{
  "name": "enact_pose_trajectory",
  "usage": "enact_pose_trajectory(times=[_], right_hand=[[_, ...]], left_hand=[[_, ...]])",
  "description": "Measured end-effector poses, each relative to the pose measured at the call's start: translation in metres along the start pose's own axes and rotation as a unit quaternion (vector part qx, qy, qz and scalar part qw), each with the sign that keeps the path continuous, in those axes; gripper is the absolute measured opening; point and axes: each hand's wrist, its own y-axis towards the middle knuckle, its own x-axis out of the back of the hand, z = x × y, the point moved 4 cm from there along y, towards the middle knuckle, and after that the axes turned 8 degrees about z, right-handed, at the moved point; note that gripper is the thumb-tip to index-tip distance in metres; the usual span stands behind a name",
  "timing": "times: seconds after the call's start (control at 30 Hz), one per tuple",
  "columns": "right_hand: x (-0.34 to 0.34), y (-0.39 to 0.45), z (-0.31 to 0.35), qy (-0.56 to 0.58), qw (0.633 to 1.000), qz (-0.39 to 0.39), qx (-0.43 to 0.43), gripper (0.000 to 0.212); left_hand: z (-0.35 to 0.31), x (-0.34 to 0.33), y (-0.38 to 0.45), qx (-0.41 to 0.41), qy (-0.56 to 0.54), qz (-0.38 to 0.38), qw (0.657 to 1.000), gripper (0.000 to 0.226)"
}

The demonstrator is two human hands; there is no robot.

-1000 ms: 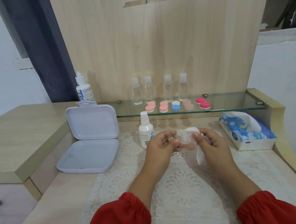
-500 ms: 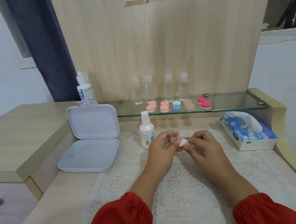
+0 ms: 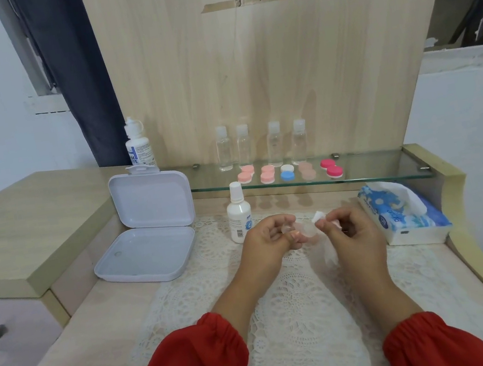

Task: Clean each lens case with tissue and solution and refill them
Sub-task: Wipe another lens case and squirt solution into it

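My left hand (image 3: 266, 237) pinches a pale, see-through lens case (image 3: 306, 231) above the lace mat. My right hand (image 3: 350, 230) grips a wad of white tissue (image 3: 318, 216), whose tip sticks up just right of the case, a small gap between them. A white spray bottle of solution (image 3: 238, 213) stands upright just left of my left hand. Several closed lens cases in pink (image 3: 245, 174), white and blue (image 3: 287, 172) and red (image 3: 331, 167) sit on the glass shelf (image 3: 374, 168).
An open white plastic box (image 3: 146, 226) lies at the left of the mat. A blue tissue pack (image 3: 403, 214) sits at the right. Several small clear bottles (image 3: 273, 144) and a larger solution bottle (image 3: 138, 147) stand at the back. A wooden panel rises behind.
The tissue was pressed into the case between both hands. My right hand has drawn it out to the right, so the case now shows in my left hand.
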Motion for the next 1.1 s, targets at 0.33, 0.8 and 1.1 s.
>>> enact_pose_trajectory(times=[0.33,0.8,1.1], right_hand=[[-0.023,-0.009,0.006,-0.239,0.946,0.18,0.127,0.026],[-0.01,-0.004,0.004,-0.195,0.97,0.099,0.109,0.027],[-0.009,0.001,-0.005,0.091,0.985,0.123,-0.083,0.035]], left_hand=[[0.002,0.003,0.002,0.009,0.004,-0.026,1.0,0.02],[0.002,0.004,0.001,0.0,0.016,-0.03,0.999,0.019],[-0.003,0.003,-0.001,-0.002,-0.037,0.034,0.999,0.021]])
